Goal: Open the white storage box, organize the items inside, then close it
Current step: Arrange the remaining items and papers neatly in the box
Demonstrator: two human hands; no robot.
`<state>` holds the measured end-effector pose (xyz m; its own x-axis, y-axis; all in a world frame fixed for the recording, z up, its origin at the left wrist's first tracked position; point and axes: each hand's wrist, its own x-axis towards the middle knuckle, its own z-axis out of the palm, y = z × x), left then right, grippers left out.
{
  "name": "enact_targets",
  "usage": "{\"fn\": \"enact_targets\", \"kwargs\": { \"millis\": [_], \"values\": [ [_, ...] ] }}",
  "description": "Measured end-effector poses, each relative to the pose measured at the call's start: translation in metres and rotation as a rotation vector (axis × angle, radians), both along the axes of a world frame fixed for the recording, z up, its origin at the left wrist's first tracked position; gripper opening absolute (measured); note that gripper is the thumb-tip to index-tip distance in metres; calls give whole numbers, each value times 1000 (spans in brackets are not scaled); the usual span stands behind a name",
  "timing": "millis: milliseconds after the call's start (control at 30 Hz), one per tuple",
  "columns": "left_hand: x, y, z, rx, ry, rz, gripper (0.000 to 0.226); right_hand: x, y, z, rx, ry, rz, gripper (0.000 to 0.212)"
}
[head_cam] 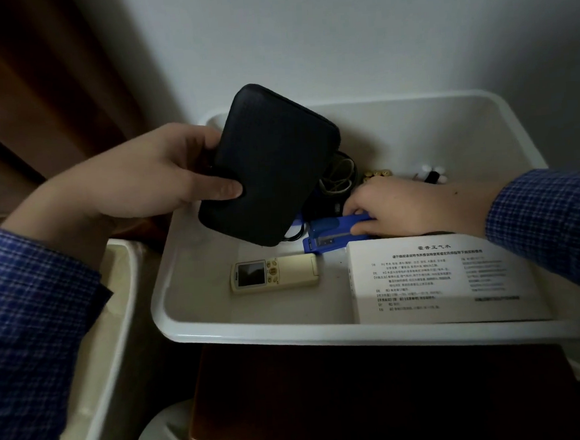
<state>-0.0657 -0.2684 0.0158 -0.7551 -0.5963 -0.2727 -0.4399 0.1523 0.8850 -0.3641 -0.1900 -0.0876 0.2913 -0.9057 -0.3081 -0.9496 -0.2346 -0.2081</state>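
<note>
Holding black zip case [267, 166] above open white storage box [255, 328] — left hand [155, 174] clamped on it; right hand [414, 207] gripping blue stapler [330, 234] inside, cream remote [275, 274] near.

Left hand [161, 170] raised, right hand [414, 207] low

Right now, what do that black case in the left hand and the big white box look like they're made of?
The black case looks like fabric-covered semi-rigid shell: matte, finely textured, rounded corners, holding its shape in the left hand. The white storage box looks like moulded plastic: smooth, slightly glossy, with a thick rolled rim. Neither is certain from looks alone.
</note>
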Motion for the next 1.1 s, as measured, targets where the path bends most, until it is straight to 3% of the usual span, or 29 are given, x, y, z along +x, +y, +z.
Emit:
{"fn": "enact_targets", "kwargs": {
  "millis": [233,433,567,733,900,1100],
  "values": [
    [-3,4,-8,12,77,147,42,-1,0,10,3,10,-66,24],
    [-6,6,-11,-42,107,218,27,7,-2,53,19,8,-86,18],
    [-4,6,-8,-6,250,414,28,57,8,63,66,-80,79,15],
    [-6,4,0,84,373,604,32,126,13,23,45,172,347,11],
    [-12,10,5,202,466,759,34,153,7,0,54,285,319,18],
    [-9,20,14,342,608,826,41,139,3,26,121,115,151,9]
  ]
}}
